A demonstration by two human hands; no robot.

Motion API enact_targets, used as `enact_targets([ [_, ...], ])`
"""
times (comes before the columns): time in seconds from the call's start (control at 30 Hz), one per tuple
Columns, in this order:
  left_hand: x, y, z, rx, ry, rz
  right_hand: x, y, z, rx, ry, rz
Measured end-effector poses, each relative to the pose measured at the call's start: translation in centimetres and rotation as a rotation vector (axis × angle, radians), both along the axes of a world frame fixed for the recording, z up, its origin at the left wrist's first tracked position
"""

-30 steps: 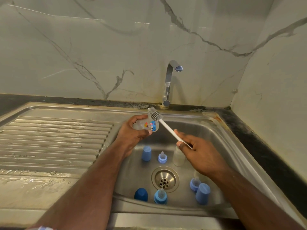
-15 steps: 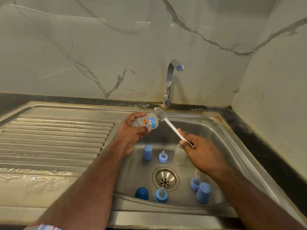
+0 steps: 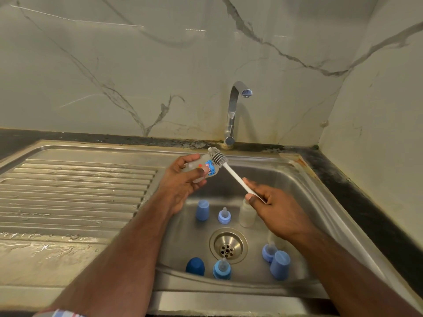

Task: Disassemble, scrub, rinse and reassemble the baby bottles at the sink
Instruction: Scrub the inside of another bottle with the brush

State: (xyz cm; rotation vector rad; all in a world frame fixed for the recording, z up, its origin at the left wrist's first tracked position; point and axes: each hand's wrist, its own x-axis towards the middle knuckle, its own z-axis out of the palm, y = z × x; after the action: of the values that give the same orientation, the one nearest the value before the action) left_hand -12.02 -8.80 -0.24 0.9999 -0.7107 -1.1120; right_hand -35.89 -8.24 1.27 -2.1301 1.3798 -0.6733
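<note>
My left hand (image 3: pixel 183 179) wraps around the small clear plastic baby bottle with the blue cartoon print (image 3: pixel 204 168), fingers curled over the top, thumb pressed across the front. I hold it on its side above the back left corner of the stainless steel sink basin (image 3: pixel 304 197), mouth pointing right, so the brush can come straight at the opening.

My right hand (image 3: pixel 274 209) pinches the white stick handle between thumb and fingers, low on the shaft for reach. The grey ribbed silicone bottle brush (image 3: pixel 218 159) sits right at the bottle's mouth; the head looks mostly outside, lying along the rim, though I can't tell how far its tip is in.

Down in the basin the pieces wait apart: a light blue cap (image 3: pixel 202 210), a blue collar with its clear teat (image 3: pixel 224 216) and a second clear bottle (image 3: pixel 247 213) standing behind the round steel drain (image 3: pixel 228 245). Nearer me are a dark blue cap (image 3: pixel 195 266), another teat collar (image 3: pixel 222 268), and on the right a third collar (image 3: pixel 268 251) touching a light blue cap (image 3: pixel 280 265).

The chrome tap (image 3: pixel 233 115) shows no water running. Scrubbing stage, I reckon, with rinsing and reassembly still ahead. The ribbed draining board (image 3: pixel 75 191) on the left is wet.
</note>
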Motion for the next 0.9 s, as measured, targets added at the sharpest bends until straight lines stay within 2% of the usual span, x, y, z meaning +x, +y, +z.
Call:
enact_targets([
  [0.17,0.1,0.0,0.0,0.031,0.012,0.000,0.0,-0.2,0.0,0.016,-0.028,-0.005],
  [0.3,-0.1,-0.4,-0.2,0.038,-0.049,0.015,-0.1,-0.2,0.1,-0.002,0.016,-0.014],
  [0.37,-0.2,-0.6,-0.4,0.040,-0.123,0.035,0.1,0.3,0.1,0.000,0.030,0.020],
  [0.43,-0.1,-0.8,-0.6,0.034,-0.272,0.090,0.4,0.9,0.1,-0.023,0.076,0.061],
  [0.53,0.1,-0.8,-0.7,0.022,-0.408,0.145,0.7,0.4,0.3,-0.072,0.112,0.009],
  [0.6,0.2,-0.8,-0.9,0.003,-0.424,0.161,0.7,0.3,0.3,-0.074,0.118,-0.018],
  [0.73,0.3,-0.8,-1.0,-0.022,-0.465,0.190,1.1,1.5,0.4,-0.063,0.118,0.071],
  [0.9,0.1,-0.9,-1.1,-0.035,-0.469,0.173,1.0,0.5,0.4,-0.066,0.111,-0.013],
])
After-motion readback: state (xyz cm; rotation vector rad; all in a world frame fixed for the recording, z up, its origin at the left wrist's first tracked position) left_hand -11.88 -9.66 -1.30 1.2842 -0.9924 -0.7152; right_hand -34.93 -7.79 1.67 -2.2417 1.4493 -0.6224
